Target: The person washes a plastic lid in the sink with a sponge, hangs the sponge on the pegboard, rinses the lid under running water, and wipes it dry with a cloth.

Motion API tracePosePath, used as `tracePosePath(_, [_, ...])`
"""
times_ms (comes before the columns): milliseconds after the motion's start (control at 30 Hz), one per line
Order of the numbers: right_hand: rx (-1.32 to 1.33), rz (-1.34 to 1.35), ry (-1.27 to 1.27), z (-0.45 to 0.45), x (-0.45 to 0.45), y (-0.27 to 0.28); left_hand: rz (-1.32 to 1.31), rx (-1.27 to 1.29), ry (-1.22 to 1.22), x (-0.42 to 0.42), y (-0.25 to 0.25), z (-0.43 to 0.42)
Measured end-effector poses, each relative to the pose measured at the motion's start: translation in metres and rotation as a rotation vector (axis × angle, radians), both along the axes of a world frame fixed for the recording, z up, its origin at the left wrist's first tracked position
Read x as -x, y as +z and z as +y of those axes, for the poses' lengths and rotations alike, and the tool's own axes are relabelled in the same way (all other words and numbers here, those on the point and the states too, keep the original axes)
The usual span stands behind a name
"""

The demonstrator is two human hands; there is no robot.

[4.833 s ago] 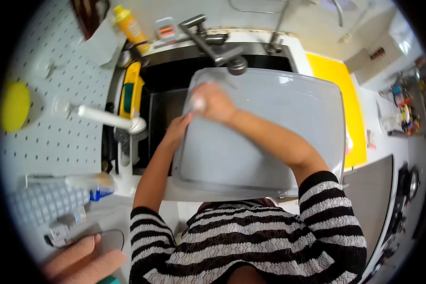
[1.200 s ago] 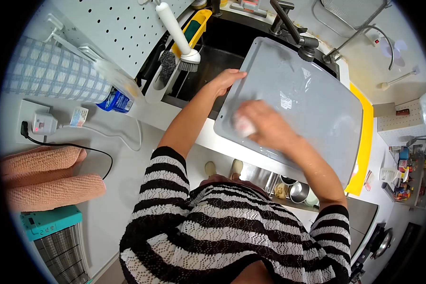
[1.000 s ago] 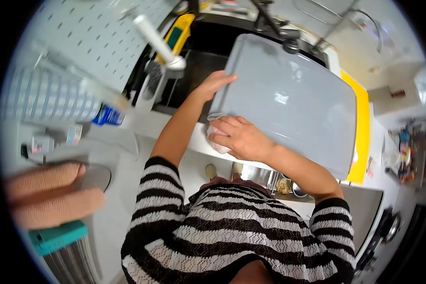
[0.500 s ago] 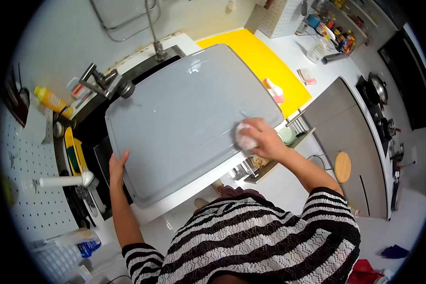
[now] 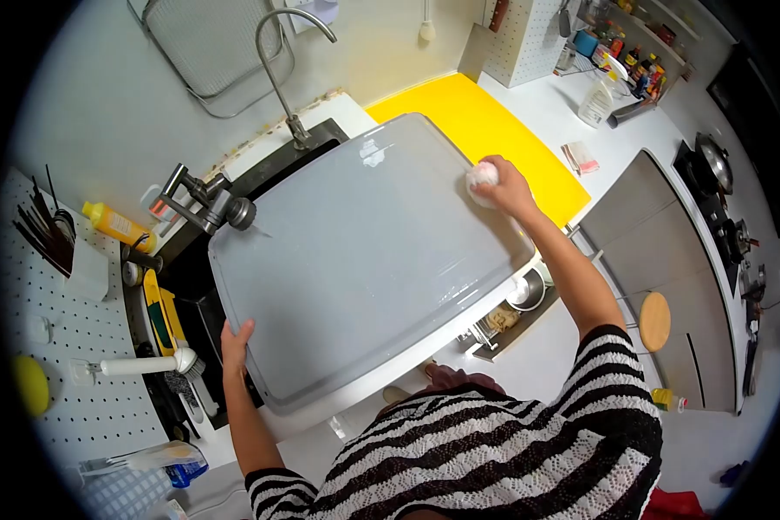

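A large grey plastic lid (image 5: pixel 364 260) with rounded corners and a raised rim lies tilted across the sink and the counter edge. My left hand (image 5: pixel 236 348) grips its left edge, thumb uppermost, the other fingers partly hidden. At the lid's far right edge, my right hand (image 5: pixel 511 191) is closed around a crumpled white-and-pink cloth (image 5: pixel 482 180), which is pressed to the surface. Wet streaks shine along the near right side of the lid, and a bright white patch shows near its far edge.
Behind the lid stand a dark tap (image 5: pixel 208 204) and a curved faucet (image 5: pixel 273 69). A yellow mat (image 5: pixel 468 100) lies on the counter to the right, beyond it a spray bottle (image 5: pixel 600 100). Below the counter, an open drawer (image 5: pixel 511 334) holds bowls. A white brush (image 5: pixel 139 366) is at left.
My right hand has moved with the cloth from the lid's near right part up to its far right edge. My left hand keeps its hold, and the camera view has shifted.
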State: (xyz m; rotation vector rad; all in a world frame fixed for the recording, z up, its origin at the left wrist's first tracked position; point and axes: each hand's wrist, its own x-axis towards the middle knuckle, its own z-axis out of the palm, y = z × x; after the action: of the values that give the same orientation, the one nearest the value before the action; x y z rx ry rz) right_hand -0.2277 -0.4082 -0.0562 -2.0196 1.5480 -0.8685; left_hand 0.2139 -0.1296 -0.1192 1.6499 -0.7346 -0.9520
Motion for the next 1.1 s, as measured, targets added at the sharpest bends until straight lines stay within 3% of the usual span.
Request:
tracePosePath(167, [-0.017,0.024,0.049,-0.069,-0.059,-0.002,-0.01,0.019,0.062,0.005,0.006,0.0])
tracePosePath(233, [0.109,0.224,-0.012,-0.082,-0.095,-0.002,-0.068,-0.049,0.037,0.009,0.016,0.0])
tracePosePath(300, [0.148,0.246,0.06,-0.076,-0.134,-0.002,-0.047,-0.019,0.049,0.007,0.012,0.0])
tracePosePath(433, [0.356,0.092,0.406,-0.028,-0.22,-0.019,-0.002,0.015,0.065,0.012,0.015,-0.003])
tracePosePath(533, [0.33,-0.031,1.076,0.032,-0.253,-0.025,-0.014,-0.062,0.031,0.008,0.011,-0.001])
tracePosePath(567, [0.337,-0.033,1.091,0.039,-0.256,-0.021,-0.015,-0.057,0.046,0.008,0.011,-0.001])
tracePosePath(633, [0.143,-0.052,1.491,0.046,-0.259,-0.01,0.04,-0.108,0.058,0.01,0.011,-0.001])
tracePosePath(700, [0.044,0.048,1.438,0.028,-0.264,-0.005,0.001,-0.134,0.064,0.008,0.012,0.0])
tracePosePath(767, [0.199,0.221,0.99,0.01,-0.266,0.0,-0.001,-0.119,0.071,0.007,0.008,0.001])
tracePosePath(800, [0.205,0.221,0.997,0.002,-0.268,0.0,-0.002,-0.114,0.079,0.006,0.007,0.001])
tracePosePath(867, [-0.07,0.018,0.822,-0.011,-0.276,0.0,-0.026,-0.149,0.111,0.006,0.007,0.001])
tracePosePath(1033, [0.036,0.045,0.951,-0.008,-0.283,-0.001,-0.053,-0.147,0.109,0.001,0.0,0.001])
tracePosePath(1100, [0.111,0.063,1.231,-0.004,-0.277,0.003,-0.013,-0.125,0.11,0.0,-0.002,0.003])
